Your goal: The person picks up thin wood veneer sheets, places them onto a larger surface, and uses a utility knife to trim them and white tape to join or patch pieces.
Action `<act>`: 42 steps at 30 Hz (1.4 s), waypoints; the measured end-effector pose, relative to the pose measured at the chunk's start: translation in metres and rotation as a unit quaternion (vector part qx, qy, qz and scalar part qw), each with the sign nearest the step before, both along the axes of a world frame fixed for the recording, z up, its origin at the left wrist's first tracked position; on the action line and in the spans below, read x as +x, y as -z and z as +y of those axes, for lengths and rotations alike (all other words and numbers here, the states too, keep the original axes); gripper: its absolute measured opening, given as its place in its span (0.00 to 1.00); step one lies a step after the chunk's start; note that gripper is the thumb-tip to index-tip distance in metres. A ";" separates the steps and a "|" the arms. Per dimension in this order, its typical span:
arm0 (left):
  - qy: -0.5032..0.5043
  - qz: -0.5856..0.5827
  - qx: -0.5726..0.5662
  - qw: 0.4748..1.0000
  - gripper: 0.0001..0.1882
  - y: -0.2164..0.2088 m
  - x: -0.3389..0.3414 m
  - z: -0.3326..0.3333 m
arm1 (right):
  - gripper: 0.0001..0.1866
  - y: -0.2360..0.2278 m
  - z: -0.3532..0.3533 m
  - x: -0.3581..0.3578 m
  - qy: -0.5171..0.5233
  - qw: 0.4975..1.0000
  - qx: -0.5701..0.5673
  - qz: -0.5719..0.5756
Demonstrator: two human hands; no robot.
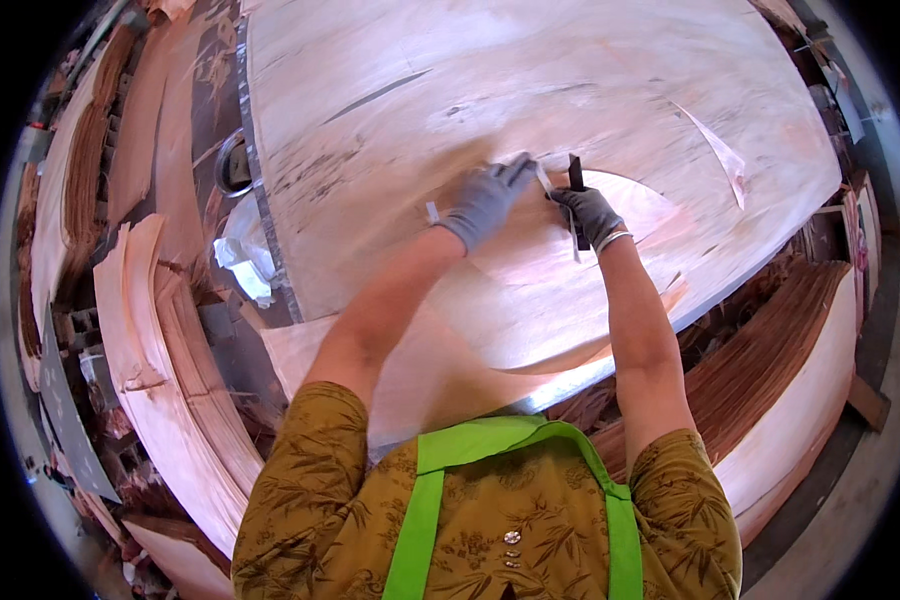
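A large pale wood veneer sheet [370,230] with dark grain streaks lies before me. My left hand [482,203], in a grey glove, rests over it with fingers stretched forward. Its fingertips are close to a narrow white strip [543,178], perhaps tape; whether they touch it I cannot tell. My right hand [592,212], also gloved in grey, is closed around a dark, narrow, bar-shaped tool [575,172] standing crosswise to the sheet's grain. Below that hand a thin white piece hangs by the tool. A small white strip [432,212] shows beside my left wrist.
Curved veneer stacks stand at the left [160,360] and right [785,400]. A pale veneer sliver [715,155] lies on the sheet's right side. Crumpled white plastic [245,258] and a round metal dish [232,165] sit beyond its left edge.
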State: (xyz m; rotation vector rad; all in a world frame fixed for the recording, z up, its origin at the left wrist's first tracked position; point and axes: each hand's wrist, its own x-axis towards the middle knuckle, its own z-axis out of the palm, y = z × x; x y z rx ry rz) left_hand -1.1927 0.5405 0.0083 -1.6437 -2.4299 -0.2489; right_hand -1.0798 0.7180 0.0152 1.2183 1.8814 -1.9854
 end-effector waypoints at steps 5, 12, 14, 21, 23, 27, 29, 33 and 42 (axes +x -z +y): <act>0.097 0.058 -0.049 0.992 0.20 0.030 0.004 0.028 | 0.12 0.002 -0.001 0.014 0.024 0.997 -0.076 0.012; 0.073 0.057 -0.062 0.994 0.21 0.023 0.012 0.031 | 0.07 0.029 -0.054 0.052 0.178 0.963 -0.194 0.057; 0.063 0.054 -0.071 0.994 0.22 0.023 0.012 0.029 | 0.08 0.003 -0.075 0.046 0.204 0.960 -0.186 0.049; 0.040 0.015 -0.162 0.986 0.25 0.002 0.020 0.035 | 0.10 -0.001 -0.072 0.048 0.216 0.950 -0.223 0.022; 0.038 0.045 -0.151 0.987 0.24 0.000 0.023 0.037 | 0.11 0.005 -0.078 0.050 0.226 0.924 -0.301 0.071; -0.009 -0.026 -0.100 0.995 0.20 0.007 0.019 0.032 | 0.11 -0.021 -0.097 0.112 0.072 0.943 -0.323 -0.002; 0.001 -0.084 -0.057 0.995 0.16 -0.009 0.031 0.047 | 0.11 -0.047 -0.071 0.145 -0.020 0.935 -0.353 0.020; 0.025 -0.188 0.033 0.981 0.16 -0.054 0.145 0.129 | 0.12 -0.017 0.007 0.216 0.038 0.963 -0.248 0.098; -0.025 -0.069 -0.085 0.994 0.08 -0.010 0.185 0.199 | 0.07 -0.057 0.157 0.294 0.129 0.982 -0.067 0.123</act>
